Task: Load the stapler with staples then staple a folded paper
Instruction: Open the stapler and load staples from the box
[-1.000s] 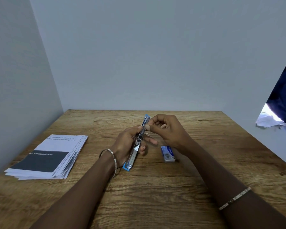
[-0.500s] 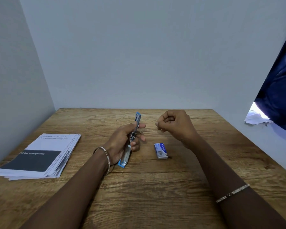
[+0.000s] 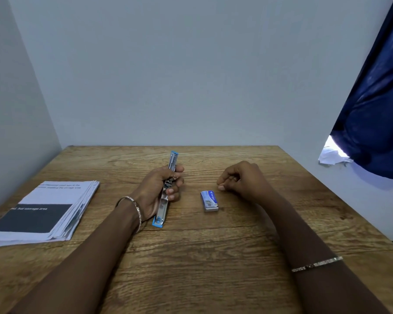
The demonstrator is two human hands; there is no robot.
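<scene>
My left hand (image 3: pixel 160 189) grips a blue and silver stapler (image 3: pixel 166 196) that is swung fully open into one long strip, its far end pointing away from me. A small blue and white staple box (image 3: pixel 209 201) lies on the wooden table (image 3: pixel 191 257) between my hands. My right hand (image 3: pixel 243 181) rests on the table just right of the box, fingers loosely curled; I cannot make out anything in it. A stack of printed paper sheets (image 3: pixel 43 211) lies at the left of the table.
Grey walls close the table in at the back and left. A dark blue curtain (image 3: pixel 377 109) hangs at the upper right, with crumpled white paper (image 3: pixel 331 155) below it.
My right hand has drawn away from the stapler to the right and come down onto the table beside the staple box. My left hand keeps its hold on the open stapler.
</scene>
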